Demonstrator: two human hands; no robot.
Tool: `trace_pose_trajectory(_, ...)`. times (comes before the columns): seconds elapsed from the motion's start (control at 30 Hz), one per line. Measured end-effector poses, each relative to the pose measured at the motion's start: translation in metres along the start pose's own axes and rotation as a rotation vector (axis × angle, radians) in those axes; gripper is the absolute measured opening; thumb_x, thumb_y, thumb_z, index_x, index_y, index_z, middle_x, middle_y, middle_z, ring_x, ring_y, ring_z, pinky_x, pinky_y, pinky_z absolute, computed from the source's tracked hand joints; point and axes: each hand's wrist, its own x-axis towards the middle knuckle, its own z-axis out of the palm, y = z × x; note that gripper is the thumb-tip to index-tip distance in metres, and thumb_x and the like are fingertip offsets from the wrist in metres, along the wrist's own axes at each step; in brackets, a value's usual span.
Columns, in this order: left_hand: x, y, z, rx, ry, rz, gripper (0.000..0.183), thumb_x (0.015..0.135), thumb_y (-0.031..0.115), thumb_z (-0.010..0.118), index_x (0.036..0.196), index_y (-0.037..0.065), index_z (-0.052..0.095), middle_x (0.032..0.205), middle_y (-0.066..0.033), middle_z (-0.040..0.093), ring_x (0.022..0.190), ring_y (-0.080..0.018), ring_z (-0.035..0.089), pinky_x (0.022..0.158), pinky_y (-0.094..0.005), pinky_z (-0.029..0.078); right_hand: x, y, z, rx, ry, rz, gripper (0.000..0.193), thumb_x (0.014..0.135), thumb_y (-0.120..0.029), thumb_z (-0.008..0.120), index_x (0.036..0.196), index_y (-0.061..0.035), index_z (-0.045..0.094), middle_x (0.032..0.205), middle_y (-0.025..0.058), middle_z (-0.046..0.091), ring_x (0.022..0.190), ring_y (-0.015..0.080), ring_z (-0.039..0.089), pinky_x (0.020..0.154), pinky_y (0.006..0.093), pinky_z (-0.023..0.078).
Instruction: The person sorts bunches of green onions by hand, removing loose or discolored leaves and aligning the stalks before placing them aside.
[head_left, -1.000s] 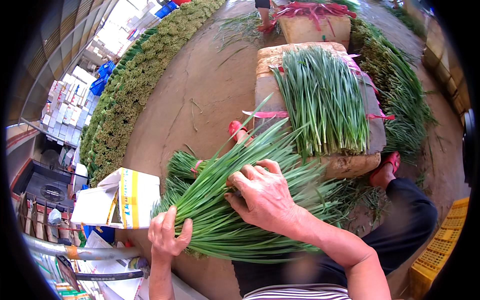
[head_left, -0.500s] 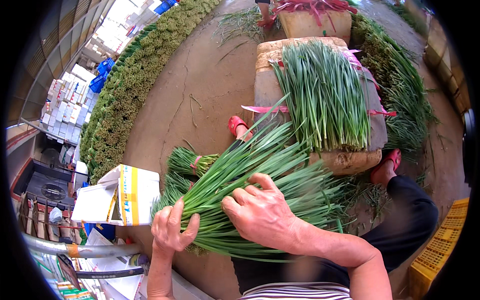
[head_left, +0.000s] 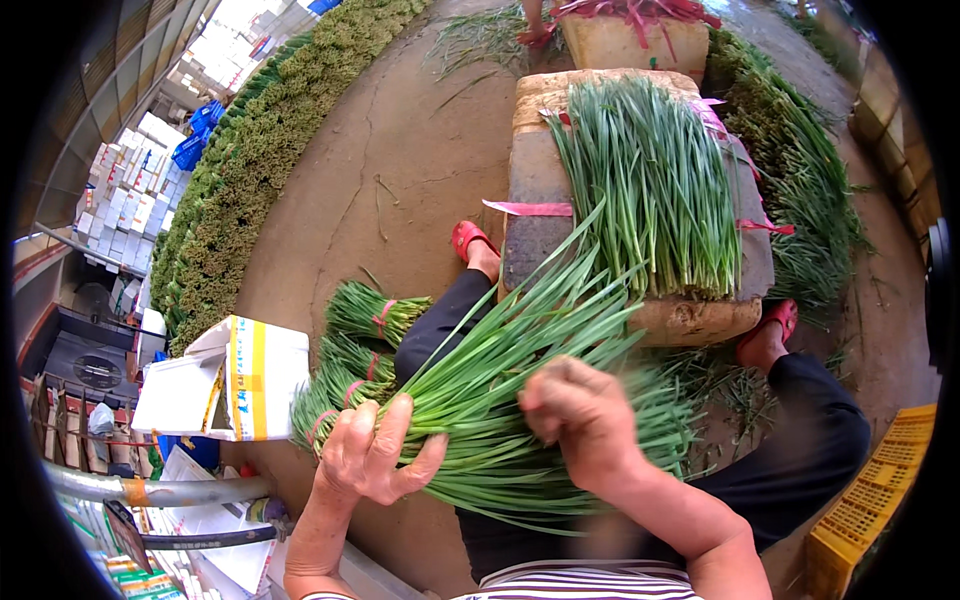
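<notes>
My left hand is closed round the base of a loose, fanned-out bunch of garlic chives over my lap. Their long green leaves spread to the right and away from me. Above the leaves, my right hand is blurred, its fingers curled in; whatever is in them cannot be made out. A wide layer of garlic chives lies on a taped block in front of me. Pink ribbons stick out from its sides. Several tied bundles of chives lie on the ground beyond my left hand.
An opened white foam box with yellow tape stands at left, near a metal rail. At right is a yellow crate. Long rows of stacked greens line both sides. Another block with red ribbons stands farther off, beside a person's hand.
My right hand has lifted off the leaves and moved right, its fingers curled. My left hand has shifted slightly right with the chives, and the tied bundles beyond it show more.
</notes>
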Motion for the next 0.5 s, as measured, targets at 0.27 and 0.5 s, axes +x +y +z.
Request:
trace_pose_trajectory(0.27,-0.024,-0.010,-0.008,0.034,-0.016,-0.108,0.028,0.083,0.012,0.064,0.110,0.017,0.057,0.103,-0.0184,0.064,0.079,-0.0267,0.058,0.059,-0.0343,0.051,-0.044,-0.085,-0.100,-0.420,-0.148,-0.050,0.023,0.077,-0.008,0.063,0.096,0.0065,0.064,0.071,0.0149,0.064,0.058,0.0203,0.060,0.067,0.0300,0.051)
trace_pose_trajectory(0.5,-0.021,-0.002,-0.010,0.055,-0.052,-0.083,0.025,0.085,0.013,0.063,0.109,0.019,0.058,0.104,-0.0173,0.064,0.080,-0.0270,0.058,0.060,-0.0346,0.052,-0.037,-0.073,-0.072,-1.570,0.312,-0.693,0.024,0.072,-0.001,0.064,0.095,-0.0081,0.064,0.093,0.0083,0.064,0.092,0.0299,0.058,0.087,0.0413,0.041)
